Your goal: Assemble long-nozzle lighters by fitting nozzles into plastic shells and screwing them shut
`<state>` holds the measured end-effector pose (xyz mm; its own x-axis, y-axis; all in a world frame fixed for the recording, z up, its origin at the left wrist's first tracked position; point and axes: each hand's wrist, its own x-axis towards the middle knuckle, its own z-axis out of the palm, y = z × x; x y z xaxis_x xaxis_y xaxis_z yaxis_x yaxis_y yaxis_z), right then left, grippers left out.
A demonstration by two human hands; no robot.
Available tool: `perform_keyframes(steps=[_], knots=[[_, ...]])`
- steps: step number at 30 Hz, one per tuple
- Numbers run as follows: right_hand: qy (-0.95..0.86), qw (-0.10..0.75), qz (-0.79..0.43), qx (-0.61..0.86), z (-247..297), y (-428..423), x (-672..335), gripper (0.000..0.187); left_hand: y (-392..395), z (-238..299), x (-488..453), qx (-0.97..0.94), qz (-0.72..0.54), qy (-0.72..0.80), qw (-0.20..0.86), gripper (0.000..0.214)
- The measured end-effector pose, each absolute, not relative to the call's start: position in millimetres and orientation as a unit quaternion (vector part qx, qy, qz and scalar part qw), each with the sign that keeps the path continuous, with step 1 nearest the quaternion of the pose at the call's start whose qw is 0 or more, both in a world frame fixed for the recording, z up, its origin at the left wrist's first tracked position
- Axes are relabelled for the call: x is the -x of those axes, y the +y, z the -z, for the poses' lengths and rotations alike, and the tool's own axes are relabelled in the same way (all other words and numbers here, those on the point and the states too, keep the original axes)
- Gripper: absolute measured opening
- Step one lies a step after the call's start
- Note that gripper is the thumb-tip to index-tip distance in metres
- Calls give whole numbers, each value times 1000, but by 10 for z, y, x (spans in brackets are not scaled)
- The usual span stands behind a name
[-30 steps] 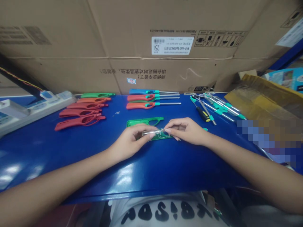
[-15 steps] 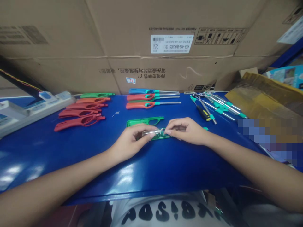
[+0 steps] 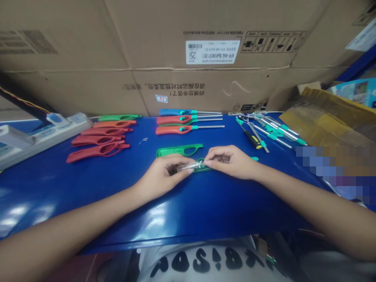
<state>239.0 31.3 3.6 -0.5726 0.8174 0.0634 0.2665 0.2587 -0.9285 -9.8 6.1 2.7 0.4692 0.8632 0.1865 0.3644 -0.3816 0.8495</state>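
In the middle of the worktop (image 3: 88, 184), just near of a green casing half (image 3: 179, 150), the left hand (image 3: 160, 176) has its grip clenched on a clear tube (image 3: 188, 166) while the right hand (image 3: 232, 160) pinches its right end; an uneven pull could likely make it slip free.

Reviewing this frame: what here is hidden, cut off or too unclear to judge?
- Head view: the green shell lies mostly under the left hand and right hand.
- The clear tube, held by the left hand: the right fingers cover its far end, so whether they grip it is unclear.
- The pixelated patch blanks out that corner.
- The small metal bit is too small to identify.
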Motion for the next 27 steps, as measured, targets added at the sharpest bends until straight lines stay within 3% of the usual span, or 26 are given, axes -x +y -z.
perform_keyframes(steps=[27], knots=[[-778, 285, -432, 355, -33, 241, -2336, 21, 18, 1, 43, -740, -349, 409, 405, 20]])
